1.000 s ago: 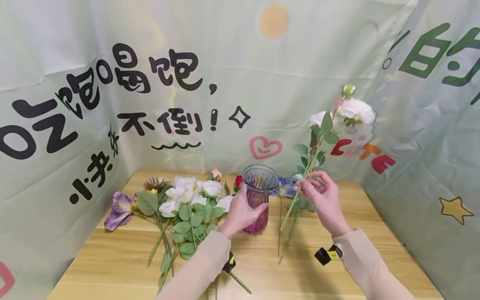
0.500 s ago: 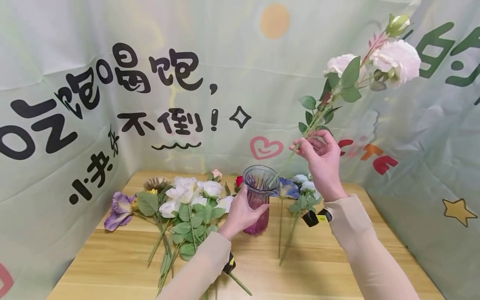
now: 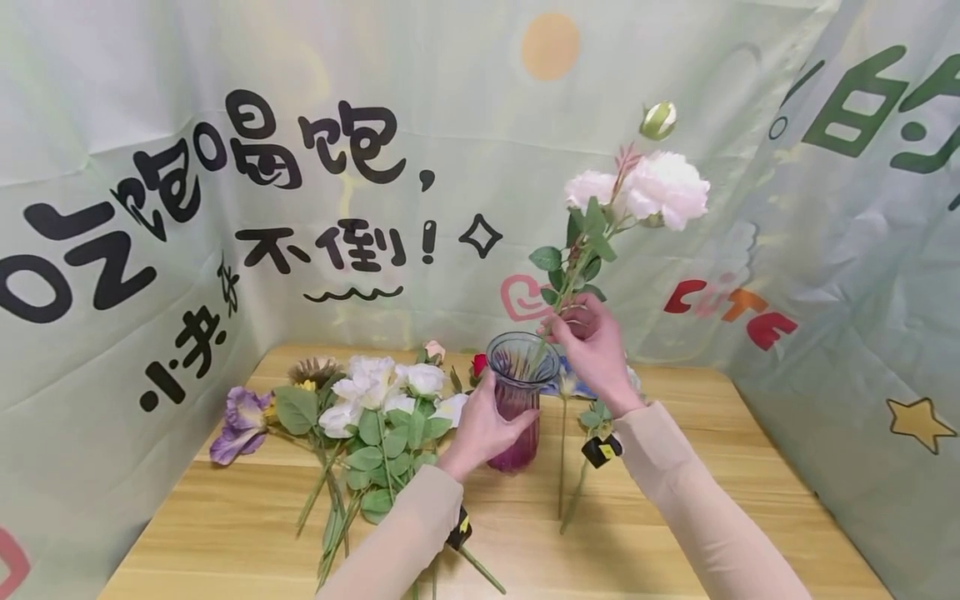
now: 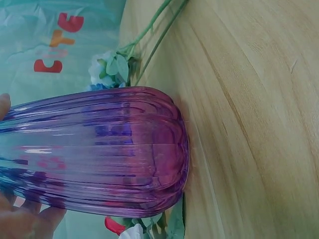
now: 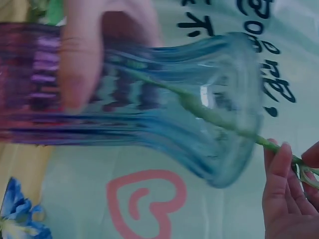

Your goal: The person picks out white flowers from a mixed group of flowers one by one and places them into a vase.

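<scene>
A ribbed glass vase point(image 3: 517, 392), blue at the rim and purple lower down, stands upright on the wooden table point(image 3: 675, 533). My left hand point(image 3: 480, 425) grips its body point(image 4: 99, 149). My right hand point(image 3: 588, 337) pinches the green stem of a pale pink rose sprig point(image 3: 637, 187) just above the vase mouth. The stem's lower end point(image 5: 199, 107) reaches down inside the vase point(image 5: 164, 104). The blooms and a bud stand high over the vase.
A bunch of white roses point(image 3: 382, 392), a purple flower point(image 3: 236, 417) and a sunflower lie on the table's left. Blue flowers point(image 3: 573, 387) with long stems lie right of the vase. Printed cloth walls point(image 3: 150, 208) enclose the table on three sides.
My right hand lifted the rose sprig off the table, swung it up, then brought it left and down, putting the stem into the vase. My left hand stayed on the vase.
</scene>
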The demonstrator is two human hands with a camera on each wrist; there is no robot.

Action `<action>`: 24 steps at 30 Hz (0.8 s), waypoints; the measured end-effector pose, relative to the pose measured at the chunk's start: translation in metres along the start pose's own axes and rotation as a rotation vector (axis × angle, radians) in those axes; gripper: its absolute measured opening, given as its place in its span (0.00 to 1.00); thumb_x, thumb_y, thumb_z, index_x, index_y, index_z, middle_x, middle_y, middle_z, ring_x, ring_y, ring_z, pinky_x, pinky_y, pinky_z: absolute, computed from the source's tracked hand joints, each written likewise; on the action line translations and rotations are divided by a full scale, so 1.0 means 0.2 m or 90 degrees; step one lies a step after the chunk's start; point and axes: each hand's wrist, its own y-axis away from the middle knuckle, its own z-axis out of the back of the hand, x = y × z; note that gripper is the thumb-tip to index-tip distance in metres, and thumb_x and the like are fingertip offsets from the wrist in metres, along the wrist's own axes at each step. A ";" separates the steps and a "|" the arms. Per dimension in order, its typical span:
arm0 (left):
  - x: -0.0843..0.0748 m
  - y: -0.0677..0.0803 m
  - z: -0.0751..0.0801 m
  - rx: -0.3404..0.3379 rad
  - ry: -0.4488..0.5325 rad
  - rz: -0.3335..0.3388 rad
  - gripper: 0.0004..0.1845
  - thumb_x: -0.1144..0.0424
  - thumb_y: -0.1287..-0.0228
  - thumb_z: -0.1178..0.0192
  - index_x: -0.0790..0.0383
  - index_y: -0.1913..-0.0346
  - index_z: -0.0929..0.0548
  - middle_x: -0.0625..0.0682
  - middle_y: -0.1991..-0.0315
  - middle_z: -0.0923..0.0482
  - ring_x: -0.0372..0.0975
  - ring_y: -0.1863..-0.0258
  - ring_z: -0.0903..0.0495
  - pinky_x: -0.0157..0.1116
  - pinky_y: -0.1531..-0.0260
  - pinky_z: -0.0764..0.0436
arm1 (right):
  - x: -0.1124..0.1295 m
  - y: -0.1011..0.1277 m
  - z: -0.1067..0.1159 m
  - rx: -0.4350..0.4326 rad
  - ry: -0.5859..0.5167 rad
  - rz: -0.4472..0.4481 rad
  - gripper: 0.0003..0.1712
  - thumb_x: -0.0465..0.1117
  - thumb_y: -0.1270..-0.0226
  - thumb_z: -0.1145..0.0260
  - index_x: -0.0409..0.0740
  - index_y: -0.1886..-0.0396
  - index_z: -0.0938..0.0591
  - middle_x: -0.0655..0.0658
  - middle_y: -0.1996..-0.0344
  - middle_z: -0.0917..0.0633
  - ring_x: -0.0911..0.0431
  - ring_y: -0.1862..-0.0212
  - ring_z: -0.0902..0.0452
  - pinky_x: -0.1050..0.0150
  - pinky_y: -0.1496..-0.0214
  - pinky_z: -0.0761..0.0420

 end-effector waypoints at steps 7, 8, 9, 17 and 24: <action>0.00 0.00 0.00 0.003 0.007 0.004 0.45 0.48 0.46 0.27 0.62 0.30 0.35 0.62 0.41 0.19 0.54 0.42 0.18 0.51 0.41 0.19 | -0.06 0.04 -0.04 0.029 0.144 0.037 0.07 0.38 0.28 0.36 0.38 0.58 0.23 0.36 0.65 0.10 0.49 0.65 0.11 0.63 0.62 0.13; 0.00 0.00 0.00 0.003 0.007 0.006 0.45 0.48 0.46 0.27 0.62 0.30 0.35 0.62 0.41 0.19 0.54 0.42 0.18 0.51 0.41 0.18 | -0.07 0.04 -0.05 0.027 0.160 0.046 0.07 0.38 0.29 0.36 0.39 0.59 0.22 0.37 0.65 0.10 0.48 0.63 0.12 0.62 0.60 0.13; 0.00 0.00 0.00 0.003 0.007 0.009 0.45 0.48 0.46 0.27 0.62 0.30 0.35 0.62 0.41 0.19 0.55 0.42 0.18 0.51 0.41 0.18 | -0.07 0.05 -0.05 0.024 0.174 0.051 0.06 0.38 0.29 0.35 0.39 0.59 0.21 0.38 0.64 0.10 0.48 0.61 0.12 0.60 0.58 0.13; 0.00 0.00 0.01 0.008 0.003 0.001 0.46 0.48 0.45 0.27 0.62 0.28 0.37 0.62 0.40 0.20 0.54 0.41 0.18 0.51 0.41 0.19 | -0.10 0.08 -0.05 0.053 0.219 0.046 0.14 0.41 0.33 0.32 0.40 0.51 0.18 0.37 0.52 0.12 0.43 0.50 0.14 0.46 0.46 0.14; 0.01 0.00 0.01 0.026 0.048 -0.005 0.45 0.50 0.43 0.27 0.62 0.29 0.38 0.61 0.38 0.21 0.52 0.38 0.20 0.49 0.37 0.21 | -0.14 0.13 -0.02 0.071 0.136 -0.024 0.23 0.47 0.26 0.38 0.42 0.38 0.26 0.39 0.40 0.19 0.44 0.37 0.22 0.46 0.34 0.21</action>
